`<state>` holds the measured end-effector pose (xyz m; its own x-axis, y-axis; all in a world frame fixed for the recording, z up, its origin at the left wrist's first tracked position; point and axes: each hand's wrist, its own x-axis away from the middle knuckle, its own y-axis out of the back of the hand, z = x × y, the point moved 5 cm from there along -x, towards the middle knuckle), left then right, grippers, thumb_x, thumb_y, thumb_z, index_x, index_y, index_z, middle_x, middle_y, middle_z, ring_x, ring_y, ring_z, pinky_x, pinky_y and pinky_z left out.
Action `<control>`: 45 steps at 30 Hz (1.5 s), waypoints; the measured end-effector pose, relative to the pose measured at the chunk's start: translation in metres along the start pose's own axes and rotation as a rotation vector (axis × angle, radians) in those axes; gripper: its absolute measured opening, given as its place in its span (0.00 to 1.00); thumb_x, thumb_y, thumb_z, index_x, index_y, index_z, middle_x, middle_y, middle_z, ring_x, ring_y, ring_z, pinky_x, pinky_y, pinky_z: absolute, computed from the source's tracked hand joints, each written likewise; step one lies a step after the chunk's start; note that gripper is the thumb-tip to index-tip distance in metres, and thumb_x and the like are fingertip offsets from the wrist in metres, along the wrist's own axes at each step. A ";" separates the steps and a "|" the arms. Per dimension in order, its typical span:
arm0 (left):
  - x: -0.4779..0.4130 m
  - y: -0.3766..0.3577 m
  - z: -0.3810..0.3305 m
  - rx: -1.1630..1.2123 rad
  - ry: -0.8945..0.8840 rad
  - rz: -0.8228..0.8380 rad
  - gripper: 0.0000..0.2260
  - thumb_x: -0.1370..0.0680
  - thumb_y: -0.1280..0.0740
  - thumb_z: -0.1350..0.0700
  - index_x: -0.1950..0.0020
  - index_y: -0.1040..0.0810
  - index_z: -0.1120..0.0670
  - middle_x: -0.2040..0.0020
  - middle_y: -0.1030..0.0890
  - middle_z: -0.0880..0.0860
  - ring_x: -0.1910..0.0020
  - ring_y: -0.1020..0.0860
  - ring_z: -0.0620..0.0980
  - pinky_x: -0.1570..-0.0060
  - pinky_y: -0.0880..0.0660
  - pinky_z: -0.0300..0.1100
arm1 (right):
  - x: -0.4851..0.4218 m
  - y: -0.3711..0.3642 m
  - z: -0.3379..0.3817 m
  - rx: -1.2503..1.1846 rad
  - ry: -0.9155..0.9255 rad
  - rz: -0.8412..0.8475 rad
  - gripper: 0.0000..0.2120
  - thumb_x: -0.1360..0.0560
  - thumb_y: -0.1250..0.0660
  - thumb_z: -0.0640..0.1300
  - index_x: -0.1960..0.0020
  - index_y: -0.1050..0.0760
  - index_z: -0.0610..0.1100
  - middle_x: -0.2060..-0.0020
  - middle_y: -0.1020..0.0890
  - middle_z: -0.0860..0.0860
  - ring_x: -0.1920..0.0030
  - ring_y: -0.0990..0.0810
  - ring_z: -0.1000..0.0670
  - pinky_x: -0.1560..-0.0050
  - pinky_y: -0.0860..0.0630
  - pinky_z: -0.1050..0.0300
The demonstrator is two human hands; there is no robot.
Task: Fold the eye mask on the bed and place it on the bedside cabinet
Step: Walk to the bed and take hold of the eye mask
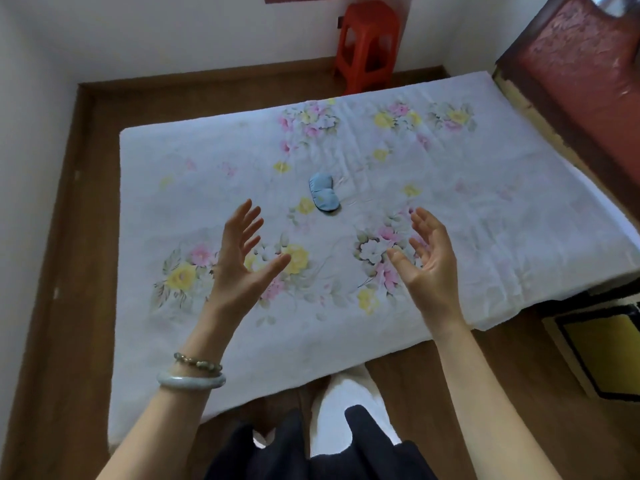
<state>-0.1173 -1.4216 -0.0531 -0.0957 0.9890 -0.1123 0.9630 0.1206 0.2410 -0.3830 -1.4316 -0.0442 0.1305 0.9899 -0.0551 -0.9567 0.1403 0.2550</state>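
So far nothing is done — we see the eye mask (324, 196) lying flat and unfolded near the middle of the bed (485, 209), untouched. Our left hand (242, 258) and right hand (429, 261) hover spread wide and empty — the mask lies beyond and between them, apart from both.

Both forearms are bare, with no sleeves reaching into view. The left wrist carries 2 pieces of jewellery: a beaded bracelet (198, 362) of small rounded olive-green and brown beads, and just below it a smooth, thick, pale greenish-white bangle (190, 381) with a glossy surface. The left hand (242, 261) and right hand (427, 263) wear no rings or gloves. At the bottom edge, dark, nearly black clothing (363, 448) covers the legs.
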 end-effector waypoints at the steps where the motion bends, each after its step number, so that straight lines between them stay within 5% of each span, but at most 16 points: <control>1: -0.014 -0.012 0.005 -0.011 0.019 -0.013 0.39 0.30 0.25 0.59 0.26 0.42 0.50 0.30 0.32 0.51 0.31 0.32 0.42 0.34 0.32 0.45 | -0.022 0.003 -0.007 0.008 -0.010 0.023 0.30 0.29 0.30 0.36 0.30 0.37 0.46 0.31 0.31 0.50 0.32 0.33 0.56 0.30 0.35 0.52; 7: -0.094 -0.076 0.040 -0.093 0.130 -0.070 0.38 0.31 0.25 0.62 0.26 0.41 0.52 0.29 0.31 0.54 0.31 0.31 0.43 0.33 0.32 0.48 | -0.143 0.016 -0.053 0.043 -0.043 0.134 0.30 0.29 0.29 0.36 0.31 0.36 0.47 0.33 0.29 0.51 0.33 0.32 0.55 0.32 0.34 0.54; 14: -0.175 -0.106 0.104 -0.166 0.212 -0.127 0.37 0.31 0.25 0.63 0.28 0.39 0.52 0.30 0.30 0.54 0.32 0.31 0.44 0.34 0.31 0.45 | -0.242 -0.027 -0.128 0.056 -0.098 0.269 0.29 0.30 0.30 0.37 0.34 0.34 0.56 0.34 0.29 0.57 0.38 0.30 0.64 0.41 0.33 0.73; 23: -0.244 -0.146 0.295 -0.226 0.278 -0.075 0.36 0.31 0.25 0.58 0.28 0.39 0.48 0.32 0.30 0.49 0.32 0.32 0.40 0.33 0.33 0.44 | -0.350 -0.151 -0.283 0.321 0.045 0.402 0.26 0.31 0.30 0.36 0.34 0.31 0.44 0.39 0.25 0.48 0.40 0.27 0.48 0.38 0.29 0.54; 27: -0.254 -0.172 0.375 -0.293 0.263 0.001 0.35 0.30 0.26 0.56 0.27 0.39 0.53 0.30 0.32 0.49 0.31 0.33 0.43 0.32 0.37 0.36 | -0.372 -0.205 -0.368 0.513 0.113 0.506 0.26 0.31 0.31 0.36 0.35 0.31 0.38 0.37 0.25 0.41 0.37 0.28 0.41 0.37 0.37 0.59; 34: -0.254 -0.186 0.443 -0.294 0.274 0.069 0.35 0.30 0.26 0.58 0.27 0.38 0.54 0.31 0.32 0.48 0.31 0.34 0.41 0.33 0.39 0.33 | -0.385 -0.242 -0.471 0.823 0.171 0.626 0.29 0.30 0.30 0.40 0.31 0.35 0.37 0.29 0.35 0.37 0.28 0.39 0.39 0.28 0.43 0.48; 40: -0.262 -0.182 0.460 -0.284 0.293 0.043 0.34 0.30 0.27 0.58 0.27 0.38 0.54 0.30 0.30 0.50 0.30 0.34 0.43 0.32 0.36 0.40 | -0.391 -0.257 -0.476 0.910 0.486 0.567 0.25 0.37 0.32 0.29 0.40 0.25 0.33 0.40 0.23 0.34 0.38 0.25 0.34 0.40 0.29 0.37; 45: -0.268 -0.184 0.454 -0.302 0.266 -0.013 0.32 0.29 0.29 0.59 0.28 0.37 0.53 0.32 0.30 0.48 0.31 0.32 0.44 0.33 0.35 0.41 | -0.393 -0.259 -0.460 0.906 0.656 0.428 0.17 0.39 0.28 0.30 0.50 0.20 0.35 0.52 0.16 0.38 0.51 0.17 0.38 0.52 0.21 0.42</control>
<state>-0.1549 -1.7480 -0.5046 -0.2078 0.9699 0.1268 0.8476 0.1139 0.5183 -0.3063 -1.8661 -0.5328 -0.5631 0.7980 -0.2149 -0.3244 0.0258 0.9456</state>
